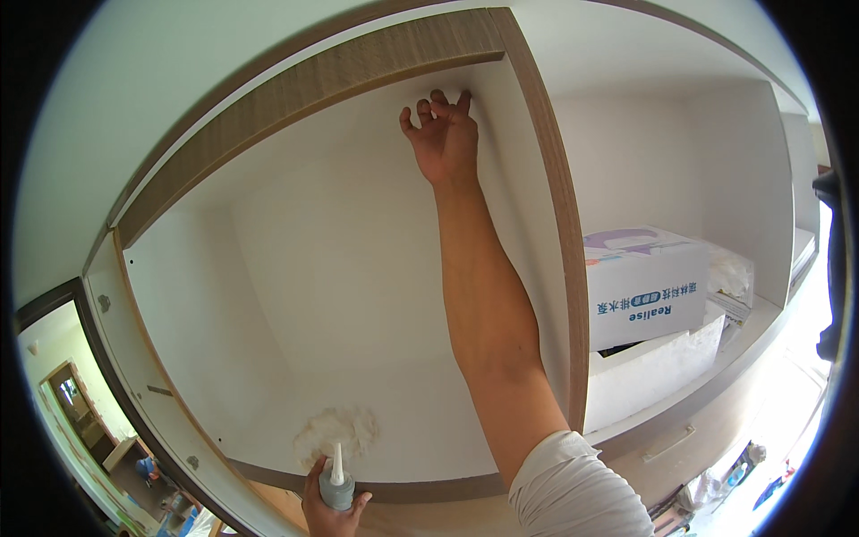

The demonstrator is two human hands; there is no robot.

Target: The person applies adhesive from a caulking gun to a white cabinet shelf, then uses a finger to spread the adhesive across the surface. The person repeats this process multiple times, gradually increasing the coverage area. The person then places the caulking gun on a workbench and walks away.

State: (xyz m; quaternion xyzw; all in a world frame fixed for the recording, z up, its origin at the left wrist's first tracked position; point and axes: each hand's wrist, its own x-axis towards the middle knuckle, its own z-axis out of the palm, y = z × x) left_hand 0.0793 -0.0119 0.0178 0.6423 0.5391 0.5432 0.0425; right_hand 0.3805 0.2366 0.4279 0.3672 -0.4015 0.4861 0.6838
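My left hand (pixel 312 503) is wrapped round a grey sealant tube (pixel 338 495) at the front edge of a white cabinet compartment (pixel 304 286). The tube's white tapered nozzle (pixel 337 461) points up. Just behind it, on the compartment floor, lies a crumpled off-white wad (pixel 362 425), perhaps tissue or cloth. High inside the compartment, my right hand (pixel 444 139) reaches to the upper right corner, palm turned partly toward me. Its fingers are bent and apart, with nothing seen in them. One fingertip is at or very near the corner seam; contact cannot be made out.
Wood-coloured trim (pixel 546 170) frames the compartment on the top and right. In the neighbouring compartment a printed white carton (pixel 649 291) rests on a white foam box (pixel 667 371), beside a plastic-wrapped bundle (pixel 729 273). A dark-framed opening (pixel 63 300) stands at the left.
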